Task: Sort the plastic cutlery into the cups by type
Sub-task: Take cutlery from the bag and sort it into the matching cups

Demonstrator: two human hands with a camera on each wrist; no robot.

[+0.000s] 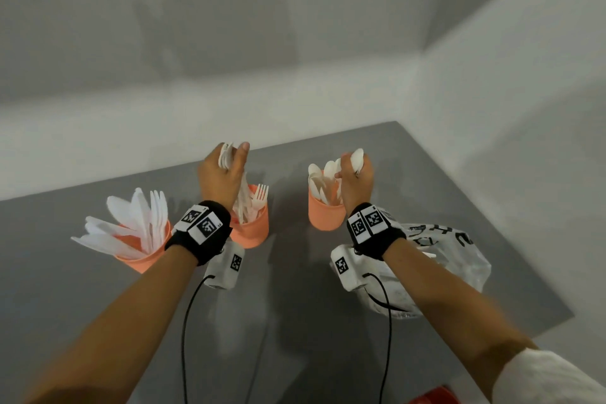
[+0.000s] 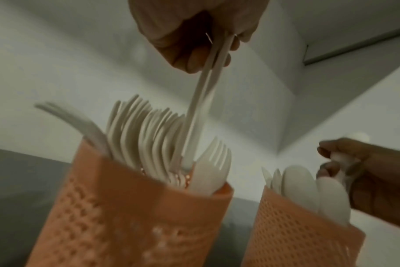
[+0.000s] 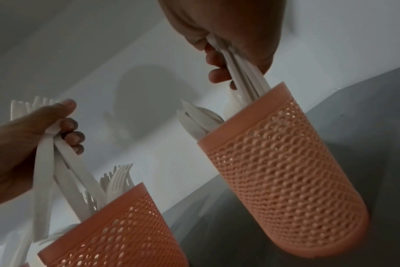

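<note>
Three orange perforated cups stand on the grey table point(image 1: 295, 321). The left cup point(image 1: 144, 252) holds knives, the middle cup point(image 1: 252, 229) forks, the right cup point(image 1: 326, 215) spoons. My left hand point(image 1: 226, 170) grips a bunch of white forks point(image 1: 226, 156) above the middle cup, and their handles point(image 2: 199, 112) reach down into that cup point(image 2: 130, 216). My right hand point(image 1: 355, 177) grips a few white spoons point(image 1: 356, 157) over the right cup. The spoon handles point(image 3: 247, 81) go down from the right hand point(image 3: 228, 45) into the spoon cup point(image 3: 286, 171).
A crumpled white plastic bag point(image 1: 442, 259) lies on the table under my right forearm. The table ends against the wall just behind the cups, and its right edge runs near the bag. A red object point(image 1: 433, 397) shows at the bottom edge.
</note>
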